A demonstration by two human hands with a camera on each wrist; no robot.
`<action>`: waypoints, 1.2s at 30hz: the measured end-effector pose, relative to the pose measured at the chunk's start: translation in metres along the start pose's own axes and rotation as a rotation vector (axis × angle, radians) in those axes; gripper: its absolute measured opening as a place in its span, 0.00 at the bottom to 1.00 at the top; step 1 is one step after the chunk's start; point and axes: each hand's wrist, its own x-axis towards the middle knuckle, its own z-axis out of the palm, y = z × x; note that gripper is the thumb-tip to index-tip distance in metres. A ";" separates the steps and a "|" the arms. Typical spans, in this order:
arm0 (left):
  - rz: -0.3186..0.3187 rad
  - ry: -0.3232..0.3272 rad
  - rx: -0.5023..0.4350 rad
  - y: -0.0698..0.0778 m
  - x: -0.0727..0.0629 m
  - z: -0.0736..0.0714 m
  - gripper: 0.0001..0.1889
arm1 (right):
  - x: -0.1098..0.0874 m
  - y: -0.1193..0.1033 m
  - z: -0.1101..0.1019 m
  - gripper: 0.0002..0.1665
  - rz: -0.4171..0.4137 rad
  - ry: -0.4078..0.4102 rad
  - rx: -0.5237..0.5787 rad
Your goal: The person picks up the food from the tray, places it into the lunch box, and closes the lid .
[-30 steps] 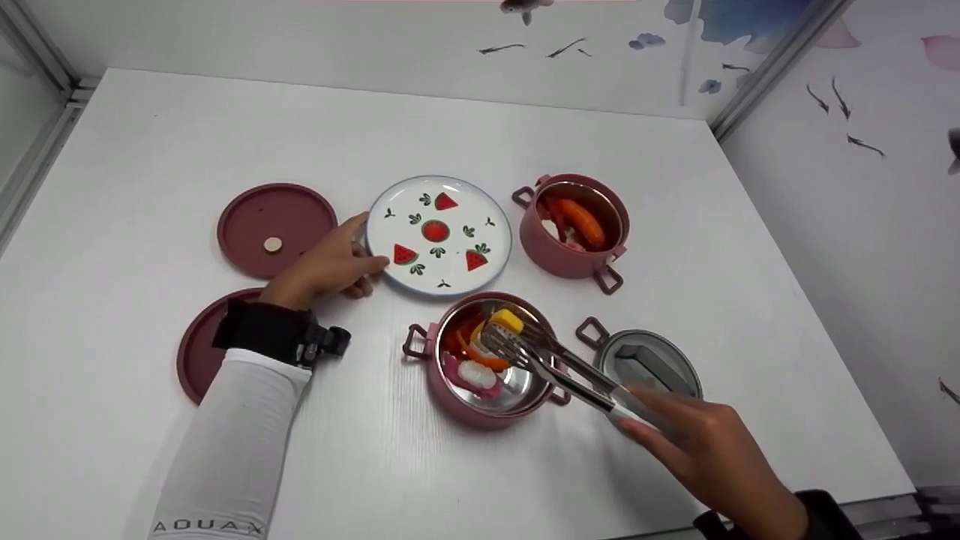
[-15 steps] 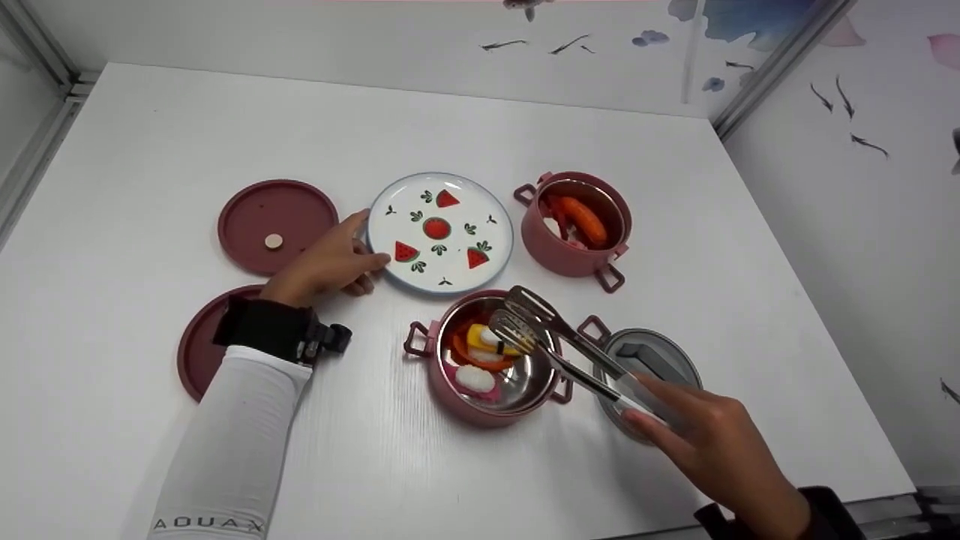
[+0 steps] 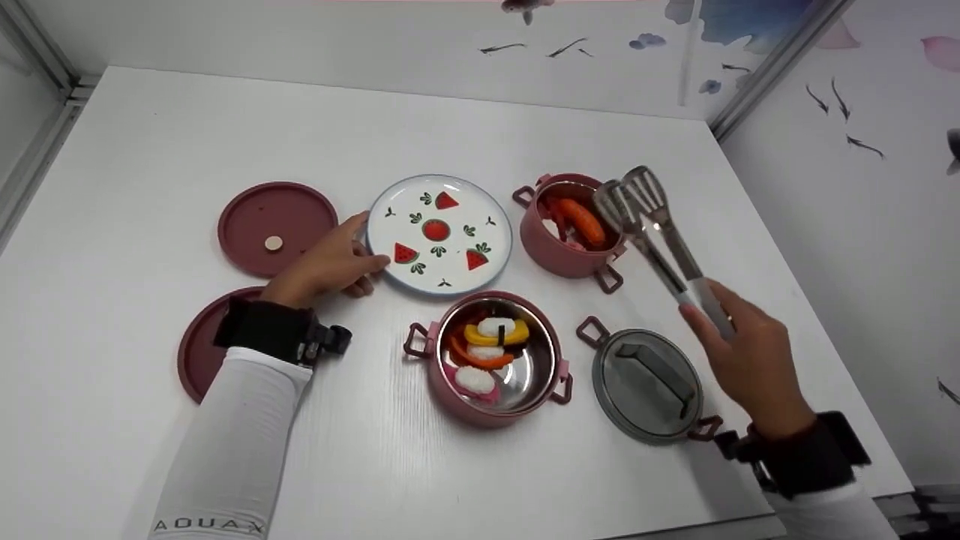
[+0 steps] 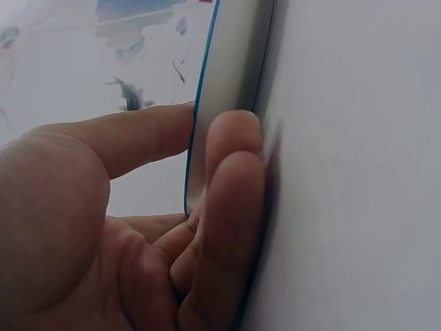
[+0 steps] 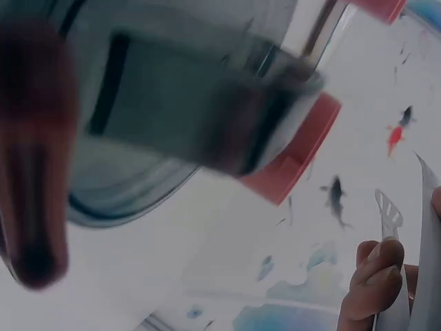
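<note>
My left hand (image 3: 334, 259) holds the left rim of a white plate (image 3: 450, 241) with a watermelon pattern. In the left wrist view the thumb (image 4: 155, 134) meets the rim and curled fingers (image 4: 231, 207) lie against the underside. My right hand (image 3: 754, 360) grips metal tongs (image 3: 681, 249), their slotted heads spread with nothing between them, overlapping the far pink pot's (image 3: 559, 259) right rim in the head view. Inside that pot is an orange-red sausage-shaped piece (image 3: 583, 221). The near pink pot (image 3: 465, 411) contains toy sushi: a yellow piece (image 3: 517, 331), an orange one (image 3: 491, 362) and a pink-and-white one (image 3: 474, 379).
A grey lid (image 3: 611, 420) with two dark red handles lies right of the near pot. At left are two dark red plates, the farther plate (image 3: 281, 206) bearing a small beige disc (image 3: 274, 243), the nearer plate (image 3: 199, 352) partly under my forearm. White walls border the table.
The tongs have come away from the yellow sushi in the near pot and moved up and right to the far pot. The yellow sushi now lies rice side up. My left hand stays put.
</note>
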 end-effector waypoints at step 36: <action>-0.010 0.011 0.021 0.000 0.000 0.000 0.45 | 0.059 0.104 0.061 0.31 0.237 -0.450 -0.420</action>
